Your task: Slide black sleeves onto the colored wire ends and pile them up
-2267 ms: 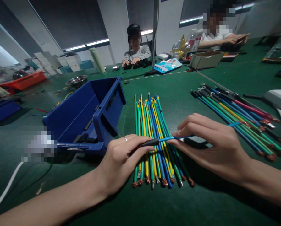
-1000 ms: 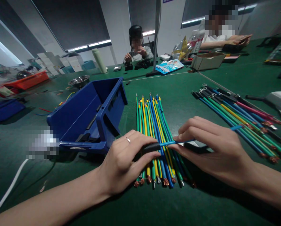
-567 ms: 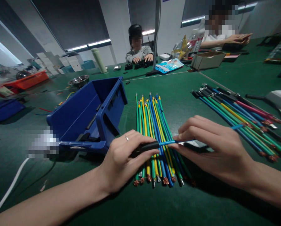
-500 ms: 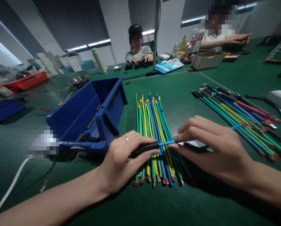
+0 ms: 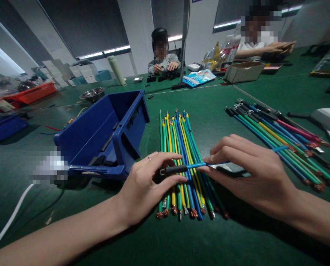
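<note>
My right hand (image 5: 245, 166) pinches a blue cable (image 5: 196, 166) between thumb and fingers and holds it above the table. On the cable's left end sits a black sleeve (image 5: 176, 169), with a metal ring lug (image 5: 162, 172) poking out. Around that sleeved end my left hand (image 5: 148, 177) is open, thumb and index finger spread apart above and below it. Underneath both hands lies a row of green, yellow and blue cables (image 5: 165, 140), lugs at the far ends and mostly bare copper at the near ends.
To the left stands a blue bin (image 5: 90, 129) holding black sleeves. A second bundle of cables (image 5: 275, 136), many with black sleeves, lies at the right. Farther back are a metal bowl (image 5: 92, 95), a cardboard box (image 5: 244, 72) and two people seated across the table.
The fingers of my left hand have spread away from the black sleeve, showing the ring lug. My right hand keeps its pinch on the blue cable.
</note>
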The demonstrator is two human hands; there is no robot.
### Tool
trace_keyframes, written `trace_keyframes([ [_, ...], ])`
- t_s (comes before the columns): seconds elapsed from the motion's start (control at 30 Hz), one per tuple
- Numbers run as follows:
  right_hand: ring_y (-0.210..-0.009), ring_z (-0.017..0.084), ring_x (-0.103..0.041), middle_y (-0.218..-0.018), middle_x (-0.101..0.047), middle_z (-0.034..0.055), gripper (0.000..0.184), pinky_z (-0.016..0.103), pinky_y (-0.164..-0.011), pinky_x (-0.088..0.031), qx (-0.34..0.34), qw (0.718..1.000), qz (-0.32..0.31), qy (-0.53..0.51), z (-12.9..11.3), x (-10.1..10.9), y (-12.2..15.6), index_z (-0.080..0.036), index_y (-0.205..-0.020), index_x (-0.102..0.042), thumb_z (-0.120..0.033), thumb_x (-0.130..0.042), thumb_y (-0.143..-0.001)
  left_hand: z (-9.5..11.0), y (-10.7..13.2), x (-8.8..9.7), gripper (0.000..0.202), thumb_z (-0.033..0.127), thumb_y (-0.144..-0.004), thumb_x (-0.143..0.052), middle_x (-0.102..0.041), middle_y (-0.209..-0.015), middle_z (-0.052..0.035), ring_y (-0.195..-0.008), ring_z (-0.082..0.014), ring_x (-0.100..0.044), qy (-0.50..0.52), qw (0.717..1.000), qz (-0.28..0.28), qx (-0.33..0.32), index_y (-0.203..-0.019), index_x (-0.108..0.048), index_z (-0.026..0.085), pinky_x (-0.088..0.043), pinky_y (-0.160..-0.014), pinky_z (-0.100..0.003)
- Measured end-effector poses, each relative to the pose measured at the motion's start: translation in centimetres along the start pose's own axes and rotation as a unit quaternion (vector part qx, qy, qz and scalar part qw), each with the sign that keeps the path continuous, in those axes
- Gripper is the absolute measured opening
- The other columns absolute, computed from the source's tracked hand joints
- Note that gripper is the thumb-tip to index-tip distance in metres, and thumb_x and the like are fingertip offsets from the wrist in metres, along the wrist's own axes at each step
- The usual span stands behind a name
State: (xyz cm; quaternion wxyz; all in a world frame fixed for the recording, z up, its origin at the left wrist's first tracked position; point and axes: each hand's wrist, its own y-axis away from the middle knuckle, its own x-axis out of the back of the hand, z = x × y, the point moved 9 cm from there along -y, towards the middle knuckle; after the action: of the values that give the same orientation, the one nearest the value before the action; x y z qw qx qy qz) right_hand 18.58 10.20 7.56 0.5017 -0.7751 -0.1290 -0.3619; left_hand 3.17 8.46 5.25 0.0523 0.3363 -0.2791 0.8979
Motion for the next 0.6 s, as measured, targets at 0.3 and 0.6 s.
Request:
trace_keyframes([
  [0.3,-0.074,0.017,-0.054,-0.081,-0.058,0.0024,0.013,0.031,-0.061,-0.041,-0.033,0.999,-0.003,-0.017,1.4,-0.3,0.4,-0.020,-0.080,-0.052,-0.014,-0.062,-0.086,-0.7,-0.3,-0.4,0.015,0.020,-0.097,-0.057,-0.073,-0.098,-0.0035,-0.087,-0.0167,-0.069,0.014,0.999,-0.025,0.038,-0.108,-0.065,0.017,-0.055,-0.083,-0.031],
  [0.6,-0.078,0.019,-0.054,-0.086,-0.062,0.0041,0.004,0.033,-0.064,-0.040,-0.040,0.998,-0.045,-0.014,1.4,-1.1,0.2,-0.020,-0.089,-0.059,-0.019,-0.062,-0.087,-0.9,-0.1,0.0,0.019,0.012,-0.092,-0.063,-0.075,-0.100,-0.0020,-0.085,-0.0147,-0.070,0.028,0.999,0.003,0.033,-0.110,-0.068,0.017,-0.055,-0.077,-0.026],
])
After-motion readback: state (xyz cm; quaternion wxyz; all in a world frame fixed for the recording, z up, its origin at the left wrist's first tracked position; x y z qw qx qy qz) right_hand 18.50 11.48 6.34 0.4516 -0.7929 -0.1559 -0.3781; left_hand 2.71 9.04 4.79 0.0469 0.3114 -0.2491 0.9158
